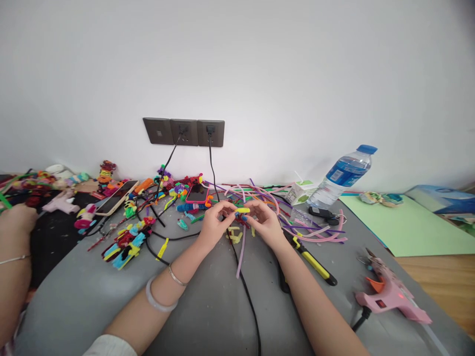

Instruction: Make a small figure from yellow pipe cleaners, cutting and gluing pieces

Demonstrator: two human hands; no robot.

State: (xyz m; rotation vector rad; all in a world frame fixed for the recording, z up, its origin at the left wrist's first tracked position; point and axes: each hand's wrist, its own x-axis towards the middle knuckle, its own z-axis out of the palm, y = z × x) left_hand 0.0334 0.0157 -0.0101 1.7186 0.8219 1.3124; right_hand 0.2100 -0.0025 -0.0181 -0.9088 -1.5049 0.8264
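Between my two hands is a short piece of yellow pipe cleaner [243, 210], held level above the grey table mat [208, 296]. My left hand [215, 222] pinches its left end with thumb and forefinger. At the other end, the fingers of my right hand [265, 221] are closed on it too. Pale yellow bent pieces [234, 235] lie on the mat just beneath. A lilac pipe cleaner [241, 254] runs toward me below my hands, beside a black cable [247, 291].
At right are a pink glue gun [393, 296], yellow-black pliers [315, 262], a water bottle [343, 175], a drink carton [301, 192] and green paper [415, 227]. Pipe-cleaner figures [126, 242] and phones [118, 198] lie leftward. Another person's hand [17, 222] is at far left.
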